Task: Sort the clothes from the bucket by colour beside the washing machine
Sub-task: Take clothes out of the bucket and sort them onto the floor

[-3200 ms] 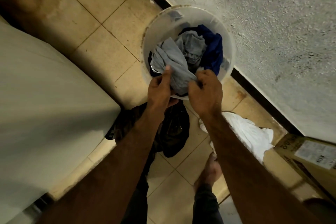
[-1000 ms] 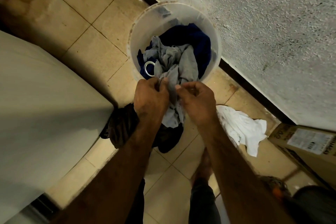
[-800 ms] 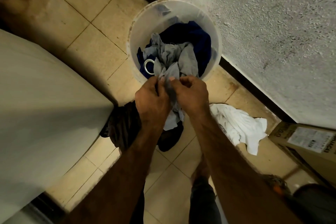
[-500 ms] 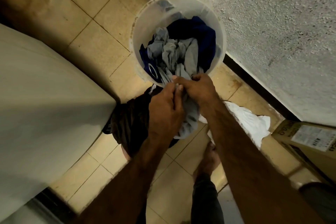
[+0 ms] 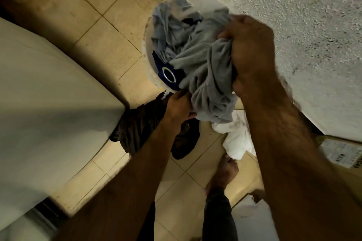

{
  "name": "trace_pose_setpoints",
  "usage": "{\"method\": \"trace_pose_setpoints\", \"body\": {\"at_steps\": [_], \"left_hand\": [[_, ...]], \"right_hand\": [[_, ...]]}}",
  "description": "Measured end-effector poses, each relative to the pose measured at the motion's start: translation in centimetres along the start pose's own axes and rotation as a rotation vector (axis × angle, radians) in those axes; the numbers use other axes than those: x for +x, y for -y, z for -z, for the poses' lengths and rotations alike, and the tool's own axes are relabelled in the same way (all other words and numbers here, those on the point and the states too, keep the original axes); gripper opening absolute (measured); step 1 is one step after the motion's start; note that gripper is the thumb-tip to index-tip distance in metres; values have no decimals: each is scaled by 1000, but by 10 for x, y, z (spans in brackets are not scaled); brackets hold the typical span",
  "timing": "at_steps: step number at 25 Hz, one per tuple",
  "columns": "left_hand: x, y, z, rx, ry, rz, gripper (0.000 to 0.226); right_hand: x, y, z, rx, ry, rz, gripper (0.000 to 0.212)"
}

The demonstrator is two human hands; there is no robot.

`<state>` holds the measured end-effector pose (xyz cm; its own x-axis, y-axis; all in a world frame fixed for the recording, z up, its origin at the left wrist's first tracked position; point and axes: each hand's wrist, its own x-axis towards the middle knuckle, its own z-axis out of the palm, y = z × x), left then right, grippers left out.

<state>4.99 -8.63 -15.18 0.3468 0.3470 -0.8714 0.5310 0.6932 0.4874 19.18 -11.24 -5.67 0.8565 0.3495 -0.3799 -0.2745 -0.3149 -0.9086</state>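
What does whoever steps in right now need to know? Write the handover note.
Right hand grips the bunched grey garment above the bucket; left hand holds its lower end.
A blue garment lies in the bucket, partly under the grey.
Done: a dark pile on the floor beside the washing machine, a white pile nearer the wall.
Left: place the grey garment, then sort what remains in the bucket.

Head-worn wide-angle view (the only one), steeply downward, close above the bucket (image 5: 148,45).
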Motion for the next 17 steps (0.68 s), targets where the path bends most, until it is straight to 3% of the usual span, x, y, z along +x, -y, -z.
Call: {"method": "trace_pose_setpoints", "body": {"at_steps": [3,7,9,12,14,16,17], "left_hand": [[16,-22,-2,-151,-30,25,41],[49,-25,-9,-336,59,19,66],[50,-29,-7,-355,95,10,80],[60,-34,10,-316,91,-48,66],[57,-38,21,-367,225,-91,54],[53,-41,18,-238,278,-36,43],[49,-42,14,-169,209,10,46]], "right_hand": [[5,-14,1,-147,-60,-1,17],[-17,-80,1,-455,122,-266,12],[-40,-88,-3,-439,206,-294,13],[-79,-69,3,-239,408,-234,22],[-100,-60,19,-83,554,-227,26],[-113,-68,26,-41,601,-341,19],[-117,-72,26,-76,609,-403,16]]}}
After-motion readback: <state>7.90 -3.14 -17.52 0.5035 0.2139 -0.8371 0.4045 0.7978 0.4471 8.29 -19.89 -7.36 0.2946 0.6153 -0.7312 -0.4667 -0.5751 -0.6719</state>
